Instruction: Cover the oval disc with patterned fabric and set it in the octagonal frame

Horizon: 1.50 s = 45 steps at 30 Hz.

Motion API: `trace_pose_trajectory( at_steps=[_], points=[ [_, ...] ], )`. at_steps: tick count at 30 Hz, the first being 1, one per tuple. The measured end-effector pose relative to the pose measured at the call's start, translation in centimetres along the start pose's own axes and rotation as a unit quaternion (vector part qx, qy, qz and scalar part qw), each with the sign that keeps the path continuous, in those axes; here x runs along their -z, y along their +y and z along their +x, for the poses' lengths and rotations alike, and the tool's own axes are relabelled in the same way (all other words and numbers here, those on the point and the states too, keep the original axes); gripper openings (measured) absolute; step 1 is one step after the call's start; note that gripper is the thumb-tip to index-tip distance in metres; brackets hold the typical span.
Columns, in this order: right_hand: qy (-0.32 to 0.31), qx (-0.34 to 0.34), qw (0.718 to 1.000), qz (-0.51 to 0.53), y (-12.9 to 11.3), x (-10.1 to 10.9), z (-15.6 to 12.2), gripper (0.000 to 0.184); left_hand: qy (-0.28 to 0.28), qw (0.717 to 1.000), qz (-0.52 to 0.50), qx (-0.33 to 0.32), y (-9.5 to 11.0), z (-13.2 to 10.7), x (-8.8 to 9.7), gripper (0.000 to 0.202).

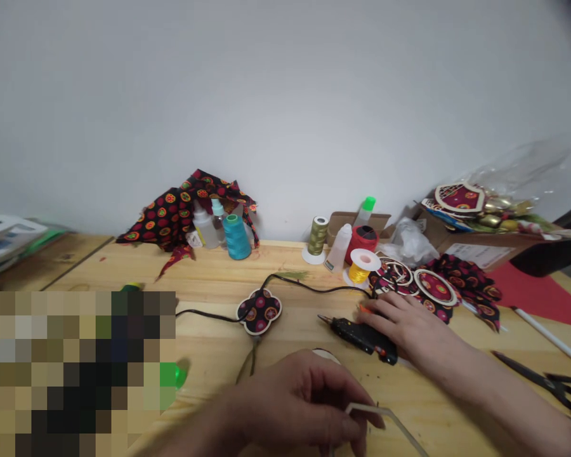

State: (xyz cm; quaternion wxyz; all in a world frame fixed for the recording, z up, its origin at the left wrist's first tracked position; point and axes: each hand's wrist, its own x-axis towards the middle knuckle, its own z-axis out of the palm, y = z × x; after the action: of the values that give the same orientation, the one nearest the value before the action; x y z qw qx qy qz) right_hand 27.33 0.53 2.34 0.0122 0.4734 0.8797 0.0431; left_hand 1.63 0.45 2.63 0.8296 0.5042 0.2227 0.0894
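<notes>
My right hand [394, 324] rests over a black glue gun [361, 337] that lies on its side, metal tip to the left. Its fingers curl over the gun's upper edge beside an orange part. Closer to me, my left hand [318, 403] is closed, with a thin, pale, bent strip [368, 409] at its fingers. What the strip belongs to is not clear. A pale-edged piece [327, 355] is mostly hidden behind this hand. To its upper left lies a flower-shaped wooden frame [278, 304] with dark patterned fabric inside; a black cord [209, 313] crosses it.
Thread spools, including a teal one [238, 238] and a yellow one [359, 274], stand along the wall near glue bottles [339, 247]. Patterned fabric [166, 219] drapes at the left. Round framed pieces [435, 287], scissors [547, 381] and a cardboard box [476, 247] are at right. The lower left is blurred.
</notes>
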Motion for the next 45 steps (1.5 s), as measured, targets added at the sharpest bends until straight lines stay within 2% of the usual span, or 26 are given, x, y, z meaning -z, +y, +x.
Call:
trace_pose_trajectory(
  at_steps=[9, 15, 26, 33, 37, 42, 45],
  points=[
    [0.016, 0.011, 1.000, -0.006, 0.4, -0.6, -0.3, 0.047, -0.003, 1.000, 0.000, 0.002, 0.3, 0.0, -0.2, 0.045],
    [0.024, -0.006, 0.999, 0.024, 0.4, -0.1, -0.5, 0.049, 0.009, 1.000, -0.004, 0.014, 0.2, 0.1, -0.4, 0.048],
    [0.049, -0.028, 0.996, 0.069, -0.2, 0.3, -0.2, 0.044, -0.008, 1.000, -0.014, 0.010, 0.0, 0.1, -0.2, 0.048],
    [0.050, -0.031, 0.997, 0.053, -0.6, 0.5, 0.5, 0.045, -0.002, 1.000, -0.012, 0.009, -0.1, 0.0, -0.2, 0.053],
    [0.051, -0.039, 0.997, 0.043, -1.0, 0.6, 1.0, 0.048, -0.016, 1.000, -0.010, 0.000, 0.0, 0.0, -0.1, 0.048],
    [0.044, -0.053, 0.997, 0.030, -2.1, 1.1, 2.4, 0.047, 0.007, 1.000, -0.004, 0.012, 0.0, 0.0, -0.2, 0.041],
    [0.046, -0.058, 0.997, 0.009, -2.8, 1.4, 3.6, 0.048, 0.002, 1.000, -0.002, 0.005, 0.1, -0.1, -0.3, 0.037]
  ],
)
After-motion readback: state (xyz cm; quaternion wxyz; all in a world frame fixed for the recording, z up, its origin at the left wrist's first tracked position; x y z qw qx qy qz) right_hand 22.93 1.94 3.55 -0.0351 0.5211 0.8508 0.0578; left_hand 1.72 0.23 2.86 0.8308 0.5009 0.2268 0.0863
